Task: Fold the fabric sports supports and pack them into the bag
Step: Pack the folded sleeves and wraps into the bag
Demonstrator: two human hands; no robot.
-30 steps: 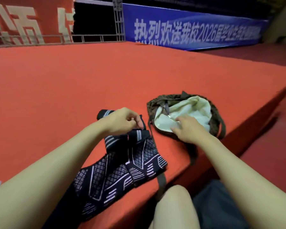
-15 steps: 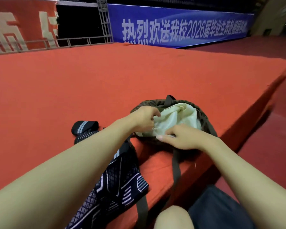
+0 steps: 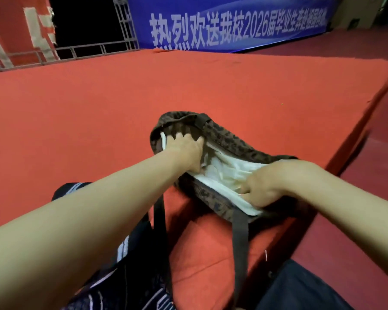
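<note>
Brown spotted bag point(image 3: 229, 139) sitting in the middle of the red stage point(image 3: 99, 108), right at its near edge, mouth being pulled open. Left hand point(image 3: 184, 151) reaching in at the 11 o'clock side of the mouth, fingers spread wide and pushing on the far wall, tips hidden inside. Right hand point(image 3: 267, 184) curling tight round the near rim and the white lining point(image 3: 222, 175) at the 4 o'clock side. Dark patterned supports point(image 3: 130, 287) lying at 7 o'clock, mostly under the left arm, not yet in the bag.

Probably going wrong like this:
- Bag sliding off the edge, being so close to it and being tugged that way.
- Long straps point(image 3: 240, 242) hanging over the edge and maybe catching on a knee.
- Loose lining bunching up and blocking the way in.
- Supports getting dragged off by the arm lying over them, or coming unfolded.

Writing: blue banner point(image 3: 233, 23) at 1 o'clock showing white words, "热烈欢送我校2026届毕业生", with the end too blurry to read. Red banner point(image 3: 20, 30) at 10 o'clock showing big pale letters, cut off, not readable. No label showing on the bag.
</note>
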